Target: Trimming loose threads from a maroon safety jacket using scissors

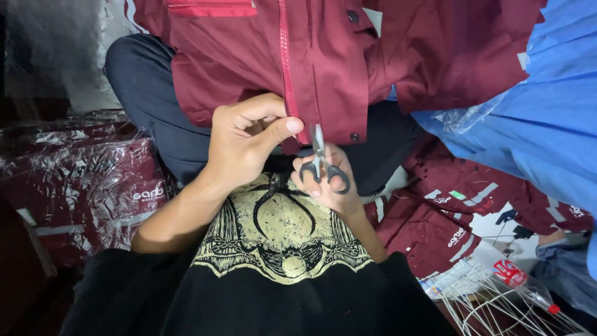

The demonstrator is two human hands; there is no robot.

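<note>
Right now my left hand (pixel 245 140) is pinching the bottom hem of the dark red jacket (pixel 323 68), thumb pressed flat against the curled fingers just beside the lower end of the zipper (pixel 287 62). That zipper runs nearly straight from 12 o'clock down to 6 o'clock, and its tail ends at my thumb tip. My right hand (pixel 329 183) sits at about 4 o'clock from the left one, close beside it, fingers closed through the black handles of the small scissors (pixel 320 163). The blades point up toward 12 o'clock and their tip touches, or very nearly touches, the hem just right of my thumb; I cannot tell how far apart they stand. So the right hand is the nearer of the 2 to the edge beside the zipper. A blue garment (pixel 547 112) hangs at 3 o'clock, and more red jackets in clear plastic (pixel 93 186) lie at 9 o'clock.
</note>
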